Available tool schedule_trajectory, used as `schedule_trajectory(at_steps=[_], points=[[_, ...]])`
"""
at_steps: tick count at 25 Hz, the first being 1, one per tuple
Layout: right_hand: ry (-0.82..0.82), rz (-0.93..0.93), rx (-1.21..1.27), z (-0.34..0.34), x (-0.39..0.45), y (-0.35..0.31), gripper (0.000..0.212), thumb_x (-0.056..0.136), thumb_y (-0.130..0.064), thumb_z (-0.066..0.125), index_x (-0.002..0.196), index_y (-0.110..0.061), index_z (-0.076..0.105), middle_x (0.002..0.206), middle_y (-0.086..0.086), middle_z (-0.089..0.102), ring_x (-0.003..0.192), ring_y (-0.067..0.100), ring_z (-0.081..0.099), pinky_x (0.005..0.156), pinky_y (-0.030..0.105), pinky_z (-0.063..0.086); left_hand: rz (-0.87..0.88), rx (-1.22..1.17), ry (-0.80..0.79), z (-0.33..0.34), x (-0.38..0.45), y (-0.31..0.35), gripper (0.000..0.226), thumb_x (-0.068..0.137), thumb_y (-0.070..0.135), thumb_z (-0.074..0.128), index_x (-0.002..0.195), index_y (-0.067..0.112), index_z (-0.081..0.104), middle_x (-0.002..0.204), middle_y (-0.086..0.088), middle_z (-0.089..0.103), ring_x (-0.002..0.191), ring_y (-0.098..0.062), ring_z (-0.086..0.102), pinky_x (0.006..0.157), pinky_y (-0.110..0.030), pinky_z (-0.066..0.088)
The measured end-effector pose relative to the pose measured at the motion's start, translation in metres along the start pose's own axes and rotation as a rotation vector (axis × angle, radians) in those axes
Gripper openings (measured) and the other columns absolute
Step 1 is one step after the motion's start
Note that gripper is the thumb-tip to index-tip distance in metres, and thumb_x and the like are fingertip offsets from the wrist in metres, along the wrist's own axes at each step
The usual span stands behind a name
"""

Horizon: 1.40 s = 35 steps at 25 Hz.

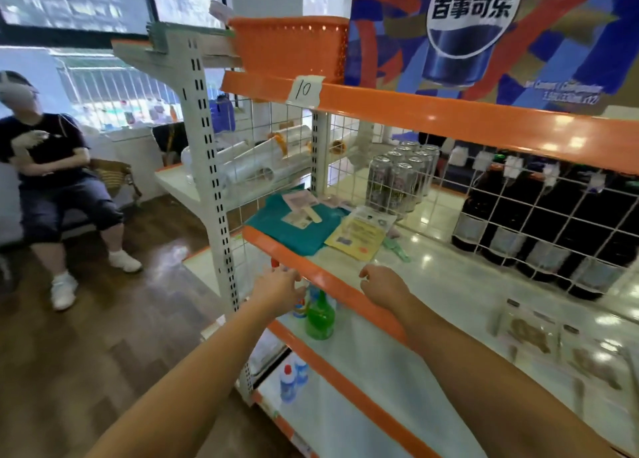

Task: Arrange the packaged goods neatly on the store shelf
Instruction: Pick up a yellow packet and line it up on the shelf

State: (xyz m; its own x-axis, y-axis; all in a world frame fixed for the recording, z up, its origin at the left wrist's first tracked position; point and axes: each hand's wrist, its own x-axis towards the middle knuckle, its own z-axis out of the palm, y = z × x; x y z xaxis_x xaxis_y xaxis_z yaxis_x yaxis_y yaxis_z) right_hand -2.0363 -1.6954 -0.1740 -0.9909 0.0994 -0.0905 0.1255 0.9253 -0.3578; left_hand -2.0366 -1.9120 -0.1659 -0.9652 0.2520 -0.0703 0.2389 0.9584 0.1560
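Note:
A teal flat package [294, 231] lies at the left end of the middle shelf [449, 278], with small pink and beige packets [299, 203] on top of it. Beside it lies a yellow packaged sheet [358, 238]. Clear packets of brown goods [532, 336] lie further right on the same shelf. My left hand [278, 284] reaches toward the orange shelf edge, fingers relaxed, holding nothing. My right hand [383, 284] hovers over the shelf's front edge with loosely curled fingers, empty.
Silver cans [401, 177] and dark bottles [539, 236] stand behind a white wire grid. A green spray bottle [320, 314] stands on the shelf below. An orange basket [290, 48] sits on top. A seated person [52, 181] is at the left.

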Motion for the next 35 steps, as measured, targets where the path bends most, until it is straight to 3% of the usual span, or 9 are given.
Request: schedule_trajectory(at_steps=[7, 11, 13, 18, 20, 24, 29, 32, 35], points=[[0.058, 0.170, 0.205, -0.015, 0.071, 0.020, 0.028, 0.093, -0.025, 0.045, 0.113, -0.014, 0.061, 0.114, 0.006, 0.063, 0.105, 0.027, 0.060, 0.081, 0.029, 0.045, 0.056, 0.020, -0.006, 0.000, 0.075, 0.005, 0.033, 0.094, 0.039, 0.041, 0.118, 0.025, 0.059, 0.120, -0.004, 0.058, 0.109, -0.026, 0.053, 0.087, -0.035, 0.047], [0.089, 0.236, 0.253, -0.022, 0.114, 0.026, 0.033, 0.096, -0.016, 0.040, 0.122, -0.003, 0.055, 0.123, 0.017, 0.059, 0.114, 0.033, 0.055, 0.091, 0.033, 0.044, 0.107, 0.042, 0.041, -0.014, 0.114, 0.020, 0.033, 0.096, 0.037, 0.041, 0.119, 0.019, 0.058, 0.118, -0.006, 0.056, 0.111, -0.027, 0.050, 0.090, -0.039, 0.044], [0.089, 0.284, 0.292, -0.024, 0.133, 0.028, 0.032, 0.095, -0.012, 0.040, 0.120, 0.000, 0.055, 0.119, 0.017, 0.059, 0.112, 0.032, 0.057, 0.086, 0.032, 0.045, 0.090, 0.057, -0.001, -0.017, 0.133, 0.027, 0.035, 0.096, 0.040, 0.041, 0.120, 0.019, 0.056, 0.119, -0.006, 0.054, 0.114, -0.027, 0.048, 0.092, -0.041, 0.040], [0.075, 0.416, 0.511, -0.029, 0.160, 0.037, 0.009, 0.082, -0.009, 0.051, 0.078, -0.006, 0.059, 0.074, 0.011, 0.061, 0.064, 0.025, 0.058, 0.057, 0.028, 0.044, 0.138, 0.122, 0.033, -0.007, 0.161, 0.036, 0.036, 0.098, 0.036, 0.036, 0.116, 0.013, 0.058, 0.116, -0.009, 0.057, 0.113, -0.028, 0.048, 0.088, -0.040, 0.042], [0.094, 0.485, 0.699, -0.031, 0.164, 0.039, 0.019, 0.085, -0.011, 0.052, 0.067, -0.008, 0.053, 0.066, 0.009, 0.056, 0.054, 0.020, 0.053, 0.051, 0.027, 0.041, 0.162, 0.118, 0.065, -0.008, 0.169, 0.036, 0.036, 0.098, 0.034, 0.034, 0.113, 0.012, 0.060, 0.113, -0.010, 0.060, 0.108, -0.028, 0.050, 0.086, -0.039, 0.045], [0.091, 0.586, 1.157, -0.035, 0.174, 0.036, 0.012, 0.090, -0.013, 0.054, 0.079, -0.008, 0.056, 0.069, 0.010, 0.055, 0.056, 0.018, 0.050, 0.052, 0.024, 0.039, 0.179, 0.152, 0.049, -0.009, 0.177, 0.033, 0.040, 0.099, 0.037, 0.032, 0.116, 0.013, 0.059, 0.117, -0.010, 0.057, 0.110, -0.028, 0.049, 0.089, -0.040, 0.045], [0.012, 0.634, 1.285, -0.031, 0.186, 0.033, 0.011, 0.091, -0.017, 0.058, 0.088, -0.006, 0.057, 0.077, 0.011, 0.061, 0.067, 0.023, 0.060, 0.063, 0.032, 0.055, 0.189, 0.209, 0.024, -0.005, 0.179, 0.030, 0.040, 0.100, 0.039, 0.032, 0.120, 0.014, 0.056, 0.125, -0.010, 0.050, 0.118, -0.029, 0.043, 0.094, -0.040, 0.040], [-0.003, 0.637, 1.249, -0.033, 0.185, 0.030, 0.023, 0.093, -0.015, 0.056, 0.072, -0.009, 0.050, 0.061, 0.006, 0.050, 0.050, 0.015, 0.046, 0.032, 0.016, 0.040, 0.183, 0.216, 0.013, -0.004, 0.180, 0.031, 0.038, 0.099, 0.036, 0.033, 0.122, 0.014, 0.054, 0.128, -0.011, 0.049, 0.120, -0.030, 0.041, 0.096, -0.042, 0.037], [0.026, 0.640, 1.299, -0.031, 0.178, 0.032, 0.029, 0.094, -0.014, 0.053, 0.067, -0.014, 0.044, 0.035, 0.000, 0.042, 0.027, 0.008, 0.038, 0.028, 0.011, 0.028, 0.199, 0.207, 0.009, -0.003, 0.181, 0.030, 0.038, 0.098, 0.036, 0.034, 0.121, 0.013, 0.053, 0.127, -0.010, 0.048, 0.120, -0.030, 0.041, 0.096, -0.043, 0.037]])
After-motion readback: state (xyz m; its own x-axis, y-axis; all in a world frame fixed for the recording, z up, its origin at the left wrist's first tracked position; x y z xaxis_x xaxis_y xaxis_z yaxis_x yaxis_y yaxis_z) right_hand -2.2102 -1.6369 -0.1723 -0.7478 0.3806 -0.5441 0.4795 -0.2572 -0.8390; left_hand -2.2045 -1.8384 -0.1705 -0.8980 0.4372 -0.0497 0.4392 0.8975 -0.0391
